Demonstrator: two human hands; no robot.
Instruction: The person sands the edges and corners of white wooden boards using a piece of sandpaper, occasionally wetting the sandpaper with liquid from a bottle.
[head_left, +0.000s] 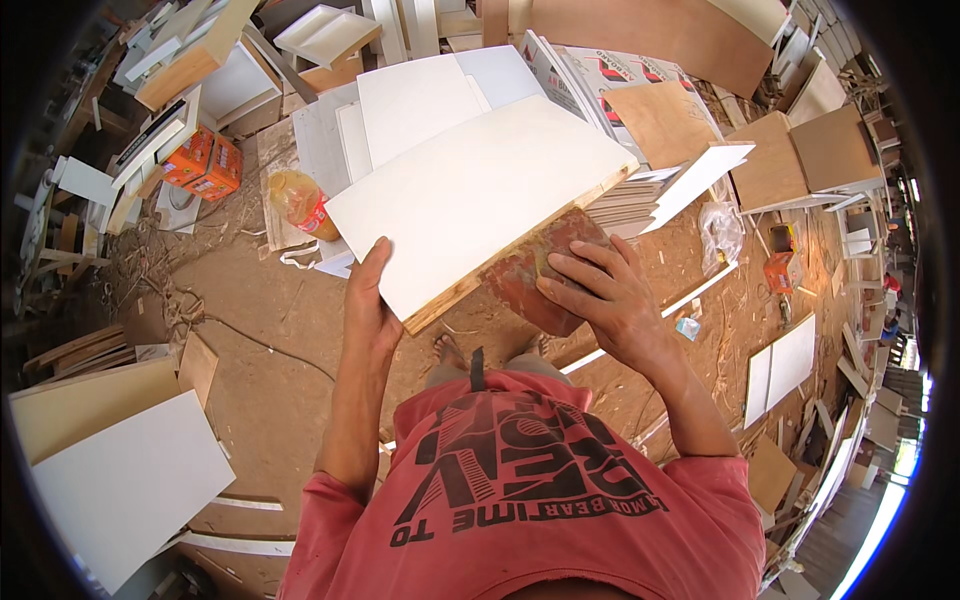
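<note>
A white-faced wooden panel (480, 202) is tilted in front of me, its raw, stained long edge (457, 295) towards me. My left hand (371, 300) grips its near left corner, thumb on the white face. Against the raw edge, my right hand (604, 292) holds a worn reddish-brown block (514, 289) with its fingers spread over the top; whether the block is wrapped in something I cannot tell. More white panels (420, 105) lie behind and beneath the held one. Left of it leans a clear plastic bottle (289, 196) with amber contents and a red label.
Stacked thin boards (622, 206) sit right of the panel, beside a brown board (660, 124). An orange box (206, 161) stands left. A dark cable (270, 349) crosses the dirt floor. White panels lie lower left (135, 480) and right (780, 371); a plastic bag (721, 236) is nearby.
</note>
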